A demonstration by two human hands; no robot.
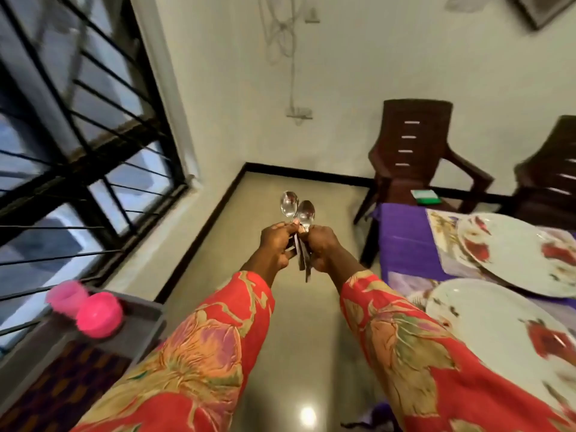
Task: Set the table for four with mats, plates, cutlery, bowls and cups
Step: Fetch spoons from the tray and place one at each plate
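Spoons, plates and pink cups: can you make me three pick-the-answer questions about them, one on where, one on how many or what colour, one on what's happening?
1. Where are the pink cups?
A. on the grey tray by the window
B. on a chair
C. on a plate

2. How many plates show on the table?
A. none
B. two
C. five

3. What are the hands doing?
A. hanging loose
B. pushing a chair
C. both holding the spoons

Answers:
1 A, the cups sit on the tray at the left.
2 B, a near plate and a far plate lie on the mats.
3 C, the left hand and right hand grip the spoons together over the floor.
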